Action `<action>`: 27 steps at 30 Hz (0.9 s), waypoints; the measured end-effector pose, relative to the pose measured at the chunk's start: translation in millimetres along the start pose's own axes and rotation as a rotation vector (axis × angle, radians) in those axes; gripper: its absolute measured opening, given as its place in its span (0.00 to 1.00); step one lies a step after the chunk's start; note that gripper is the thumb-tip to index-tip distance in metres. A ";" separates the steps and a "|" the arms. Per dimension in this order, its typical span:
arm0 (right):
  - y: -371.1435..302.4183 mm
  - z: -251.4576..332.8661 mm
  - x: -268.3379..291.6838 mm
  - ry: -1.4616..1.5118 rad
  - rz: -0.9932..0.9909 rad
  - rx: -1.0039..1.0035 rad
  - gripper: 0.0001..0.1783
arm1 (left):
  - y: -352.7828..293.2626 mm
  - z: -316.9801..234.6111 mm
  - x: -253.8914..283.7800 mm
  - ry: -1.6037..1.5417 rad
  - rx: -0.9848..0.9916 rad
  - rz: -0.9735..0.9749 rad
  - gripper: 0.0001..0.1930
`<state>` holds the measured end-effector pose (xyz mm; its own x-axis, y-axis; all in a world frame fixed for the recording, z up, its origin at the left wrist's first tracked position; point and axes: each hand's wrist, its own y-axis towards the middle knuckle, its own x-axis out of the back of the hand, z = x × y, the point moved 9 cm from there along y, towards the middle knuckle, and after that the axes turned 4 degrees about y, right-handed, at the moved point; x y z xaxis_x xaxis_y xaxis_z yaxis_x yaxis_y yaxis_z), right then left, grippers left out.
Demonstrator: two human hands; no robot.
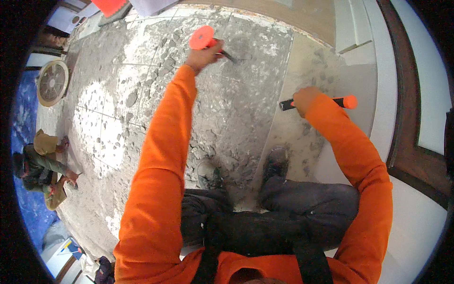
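Observation:
My left hand (203, 58) is closed around a chisel (202, 38) with a round orange hand guard. The chisel's dark shaft slants down to the right, its tip at or near the rough grey floor (255, 90); I cannot tell whether they touch. My right hand (307, 99) grips a hammer (349, 102) with a black and orange handle. The hammer's dark head sticks out left of the fist, apart from the chisel. Broken chips (131, 98) lie on the floor around my shoes.
A round floor fan (53, 83) stands at the left beside a blue sheet (26, 109). Another person (40, 163) crouches at the far left with a tool in hand. A smoother beige strip (295, 75) runs along the right, beside a white wall and dark wooden frame (409, 94).

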<state>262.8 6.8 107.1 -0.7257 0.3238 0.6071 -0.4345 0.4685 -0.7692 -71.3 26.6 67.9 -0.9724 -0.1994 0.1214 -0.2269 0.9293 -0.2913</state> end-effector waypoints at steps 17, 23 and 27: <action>4.3 -0.8 -4.5 0.028 0.000 -0.002 0.15 | -23.0 57.4 143.9 0.111 0.098 -0.377 0.21; 2.7 -0.4 12.8 0.045 -0.004 -0.020 0.15 | -39.1 64.0 80.4 -0.117 0.088 -0.150 0.18; -0.6 3.4 23.5 0.067 0.025 -0.069 0.16 | -79.5 92.4 18.5 -0.133 0.201 0.045 0.21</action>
<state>244.2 11.4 121.1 -0.6979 0.3890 0.6014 -0.3774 0.5140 -0.7704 -76.2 -79.8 5.6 -0.9775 -0.2104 -0.0177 -0.1766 0.8604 -0.4780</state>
